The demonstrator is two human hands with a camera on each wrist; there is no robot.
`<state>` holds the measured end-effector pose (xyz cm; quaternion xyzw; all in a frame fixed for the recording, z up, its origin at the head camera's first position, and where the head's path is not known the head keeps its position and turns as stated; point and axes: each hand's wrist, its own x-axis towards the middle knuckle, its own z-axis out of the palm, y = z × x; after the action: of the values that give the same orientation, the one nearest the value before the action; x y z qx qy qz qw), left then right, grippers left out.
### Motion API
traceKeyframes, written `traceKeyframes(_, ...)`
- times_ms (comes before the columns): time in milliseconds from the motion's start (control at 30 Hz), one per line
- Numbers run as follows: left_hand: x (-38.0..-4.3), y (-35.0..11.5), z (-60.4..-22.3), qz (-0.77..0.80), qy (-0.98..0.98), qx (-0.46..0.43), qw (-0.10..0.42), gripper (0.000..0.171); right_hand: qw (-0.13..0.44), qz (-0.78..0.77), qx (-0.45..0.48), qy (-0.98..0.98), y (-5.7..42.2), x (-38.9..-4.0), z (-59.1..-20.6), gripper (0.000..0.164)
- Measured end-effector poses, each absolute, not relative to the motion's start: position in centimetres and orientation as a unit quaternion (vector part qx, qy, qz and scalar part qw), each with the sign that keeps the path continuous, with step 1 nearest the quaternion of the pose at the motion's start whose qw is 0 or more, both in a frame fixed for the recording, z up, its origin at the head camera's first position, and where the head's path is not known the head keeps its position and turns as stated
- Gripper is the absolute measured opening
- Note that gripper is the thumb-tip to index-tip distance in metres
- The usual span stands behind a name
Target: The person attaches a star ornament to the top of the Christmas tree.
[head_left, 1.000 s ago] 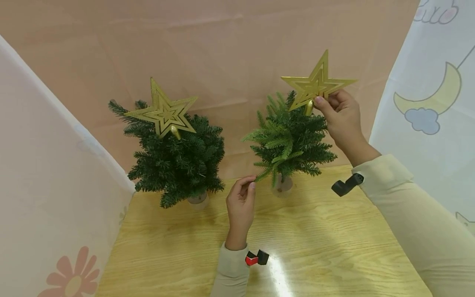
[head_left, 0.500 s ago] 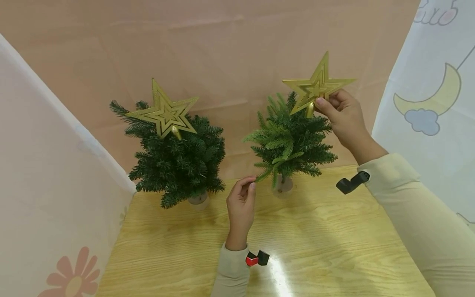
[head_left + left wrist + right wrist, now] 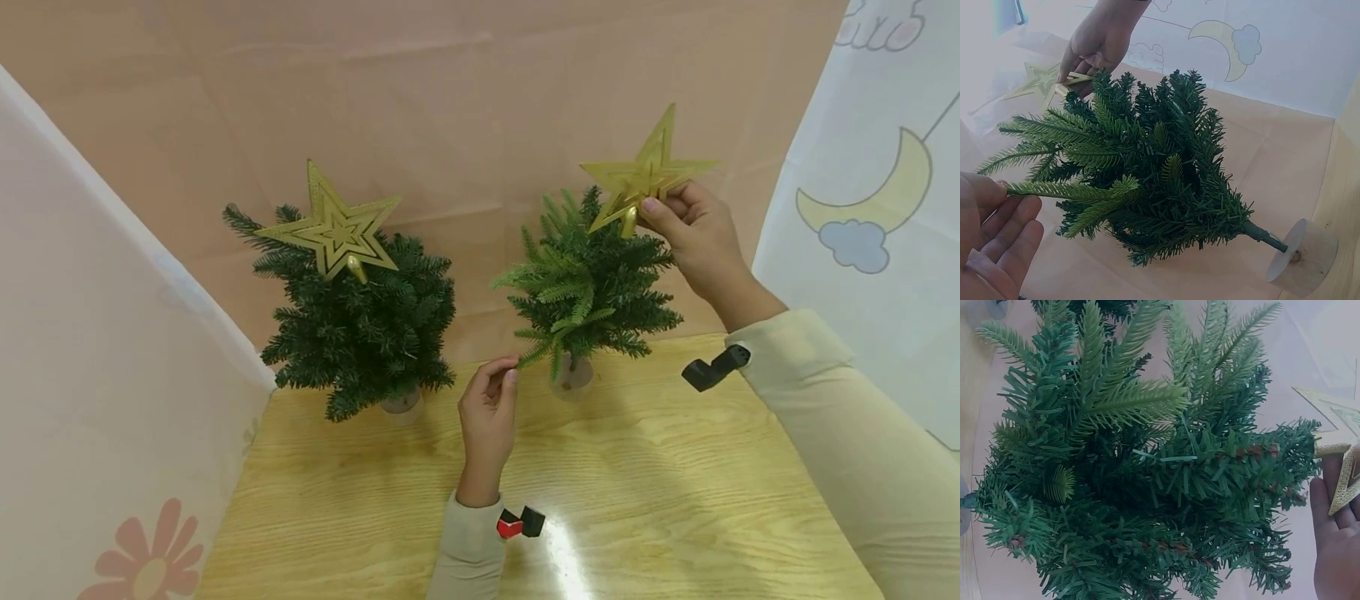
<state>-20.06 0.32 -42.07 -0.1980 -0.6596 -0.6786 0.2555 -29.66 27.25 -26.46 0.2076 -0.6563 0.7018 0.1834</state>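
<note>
My right hand (image 3: 701, 237) pinches a gold star tree topper (image 3: 651, 177) at the top of the right small Christmas tree (image 3: 630, 287). In the right wrist view the base of that star (image 3: 1333, 442) meets the tip of the top branch. Low on the tree's left side, my left hand (image 3: 487, 417) pinches the end of a light green branch (image 3: 1054, 189) between thumb and finger. The tree stands on a round wooden base (image 3: 1305, 259). A second gold star (image 3: 341, 229) sits tilted on the left Christmas tree (image 3: 367, 325), which neither hand touches.
Both trees stand near the back of a wooden table (image 3: 360, 517). A peach cloth backdrop (image 3: 465, 100) hangs behind them. Pale printed panels rise at either side, the right panel (image 3: 847, 317) with a moon drawing and the left panel (image 3: 135, 333) with a flower.
My right hand has shifted slightly right and down, and the star it holds has turned a little, its left point moving right. My left hand stays at the branch end.
</note>
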Motion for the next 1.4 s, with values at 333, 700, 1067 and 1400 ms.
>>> traceKeyframes(333, -20.1, 0.3, -42.0, -0.685, -0.656, -0.196, 0.249, 0.019, 0.204, 0.715, 0.212, -0.634, 26.8, -29.6, -26.8, 0.021)
traceKeyframes(700, -20.1, 0.2, -42.0, -0.676, -0.658, -0.202, 0.263, 0.018, 0.239, 0.645, 0.183, -0.703, 26.0, -29.4, -27.1, 0.025)
traceKeyframes(1067, -20.2, 0.2, -42.1, -0.680, -0.656, -0.202, 0.256, 0.019, 0.236, 0.602, 0.150, -0.748, 25.8, -29.3, -27.1, 0.024)
traceKeyframes(1400, -20.0, 0.2, -42.0, -0.681, -0.658, -0.195, 0.254, 0.019, 0.211, 0.603, 0.143, -0.756, 26.0, -29.2, -26.8, 0.027)
